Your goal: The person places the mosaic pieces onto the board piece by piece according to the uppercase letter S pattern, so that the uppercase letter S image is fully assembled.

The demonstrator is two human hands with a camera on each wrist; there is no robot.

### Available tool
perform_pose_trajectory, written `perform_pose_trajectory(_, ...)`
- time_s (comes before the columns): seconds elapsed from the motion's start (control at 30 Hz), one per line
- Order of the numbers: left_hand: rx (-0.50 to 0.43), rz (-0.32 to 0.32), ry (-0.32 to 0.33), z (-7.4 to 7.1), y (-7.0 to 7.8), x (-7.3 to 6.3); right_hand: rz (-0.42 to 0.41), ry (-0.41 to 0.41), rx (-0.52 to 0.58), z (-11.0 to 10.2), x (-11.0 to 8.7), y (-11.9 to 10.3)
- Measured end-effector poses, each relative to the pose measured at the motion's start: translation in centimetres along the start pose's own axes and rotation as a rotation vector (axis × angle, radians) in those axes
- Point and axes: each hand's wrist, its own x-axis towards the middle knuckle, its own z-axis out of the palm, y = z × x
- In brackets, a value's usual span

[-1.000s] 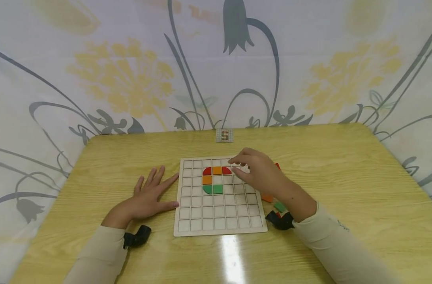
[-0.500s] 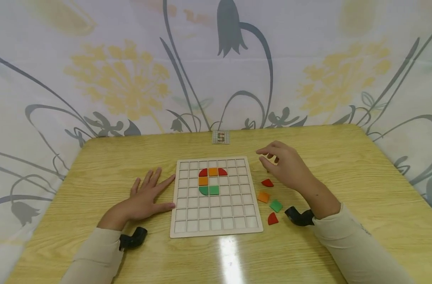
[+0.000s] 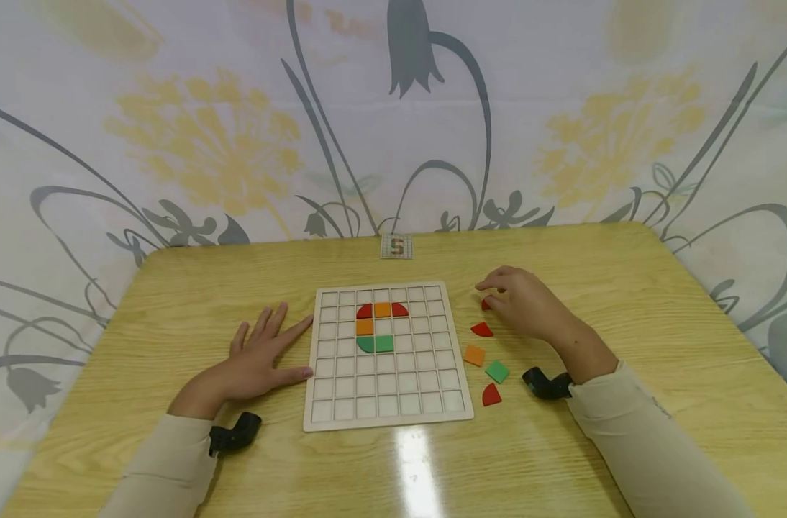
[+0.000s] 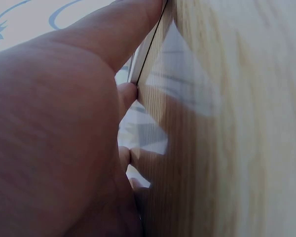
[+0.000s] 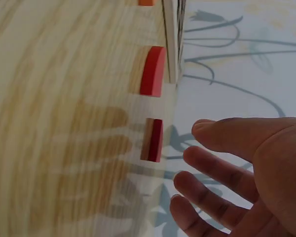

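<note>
My left hand (image 3: 251,368) lies flat on the table with fingers spread. Its thumb and index fingertip touch the left edge of the wooden grid board (image 3: 457,415). On the board, red quarter-round tiles (image 3: 365,311), orange square tiles (image 3: 365,326) and green tiles (image 3: 384,344) form a curved line. Right of the board, my right hand (image 3: 531,306) hovers over a red tile (image 3: 485,304), partly covered in the head view. The right wrist view shows a gap between its loosely bent fingers and that tile (image 5: 157,140); they hold nothing.
Loose tiles lie along the board's right side: a red one (image 3: 482,329), an orange square (image 3: 474,355), a green square (image 3: 497,371) and another red one (image 3: 492,394). A small pattern card (image 3: 396,246) lies near the table's back edge, before a flowered cloth.
My right hand has moved from above the board to the right, over the loose tiles, and dropped slightly lower. The left hand stays at the board's edge.
</note>
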Motion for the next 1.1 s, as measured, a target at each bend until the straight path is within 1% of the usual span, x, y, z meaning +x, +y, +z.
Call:
perform_pose_trajectory(0.1,0.004,-0.002,0.003,-0.12,0.10,0.00,-0.011,-0.019,-0.027,0.06,0.10,0.28)
perform_pose_trajectory(0.27,0.008,-0.004,0.004,-0.10,0.17,-0.15,-0.012,-0.047,-0.030,0.23,0.09,0.78)
perform_pose_trajectory(0.6,-0.004,0.000,0.010,-0.18,0.22,-0.25,-0.025,-0.056,-0.045,0.39,0.19,0.89)
perform_pose_trajectory(0.87,-0.004,0.002,0.012,0.00,0.09,-0.11,-0.008,-0.072,-0.059,0.50,0.12,1.03)
perform_pose_trajectory(1.1,0.000,0.005,0.025,0.05,0.01,-0.04,0.031,-0.090,-0.024,0.35,0.20,1.00)
